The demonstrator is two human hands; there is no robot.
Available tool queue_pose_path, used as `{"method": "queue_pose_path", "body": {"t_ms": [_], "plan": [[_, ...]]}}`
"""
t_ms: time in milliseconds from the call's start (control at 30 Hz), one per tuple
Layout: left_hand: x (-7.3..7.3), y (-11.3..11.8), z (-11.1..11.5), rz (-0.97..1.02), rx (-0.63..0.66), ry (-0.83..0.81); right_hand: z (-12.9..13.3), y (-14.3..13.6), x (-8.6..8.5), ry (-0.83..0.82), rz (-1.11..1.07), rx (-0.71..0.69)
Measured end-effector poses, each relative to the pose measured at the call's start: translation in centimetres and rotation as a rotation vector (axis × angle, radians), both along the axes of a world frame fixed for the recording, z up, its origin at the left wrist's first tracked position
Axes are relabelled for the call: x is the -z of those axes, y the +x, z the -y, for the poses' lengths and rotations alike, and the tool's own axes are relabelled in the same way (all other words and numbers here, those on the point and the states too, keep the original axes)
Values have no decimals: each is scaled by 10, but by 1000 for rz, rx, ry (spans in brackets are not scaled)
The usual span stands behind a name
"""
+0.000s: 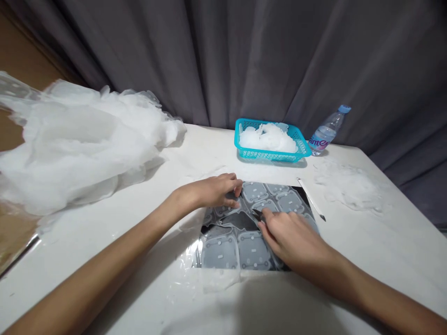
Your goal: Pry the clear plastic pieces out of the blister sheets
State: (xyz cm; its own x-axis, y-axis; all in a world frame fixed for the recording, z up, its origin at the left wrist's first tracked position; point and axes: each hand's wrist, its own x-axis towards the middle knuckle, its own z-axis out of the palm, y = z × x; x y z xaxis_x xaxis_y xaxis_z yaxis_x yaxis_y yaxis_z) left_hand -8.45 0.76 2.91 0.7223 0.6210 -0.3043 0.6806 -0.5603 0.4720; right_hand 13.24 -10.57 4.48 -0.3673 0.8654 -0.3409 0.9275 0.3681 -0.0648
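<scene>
A clear plastic sheet with rounded-square outlines [220, 253] lies over a dark mat [240, 220] on the table. At the sheet's upper left is my left hand [221, 190], fingers bent and thumb apart from them, with nothing visible between. My right hand [289, 232] is closed on a small dark pointed tool [257, 214]. Its tips reach the sheet near the middle, beside a gap where the dark mat shows. The tool's handle is hidden inside the hand, so its exact kind is unclear.
A large heap of thin translucent white pieces [80, 139] covers the left side. Similar pieces [268, 138] fill a turquoise basket [272, 155] at the back, beside a water bottle [326, 131]. A slim white strip with dark ends [312, 199] and flat clear scraps [352, 186] lie right.
</scene>
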Motion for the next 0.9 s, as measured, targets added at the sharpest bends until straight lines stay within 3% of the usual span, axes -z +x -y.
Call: {"method": "queue_pose_path", "body": {"t_ms": [367,700,900], "plan": [[1,-1,-2,-37,-30,-26,-1,-12,11,1,42,18],[1,-1,-4,-70,-66,-59,-1,-19,53,347,114,-68],[1,0,-5,-82,-65,-66,0,-23,57,393,140,-115]]}}
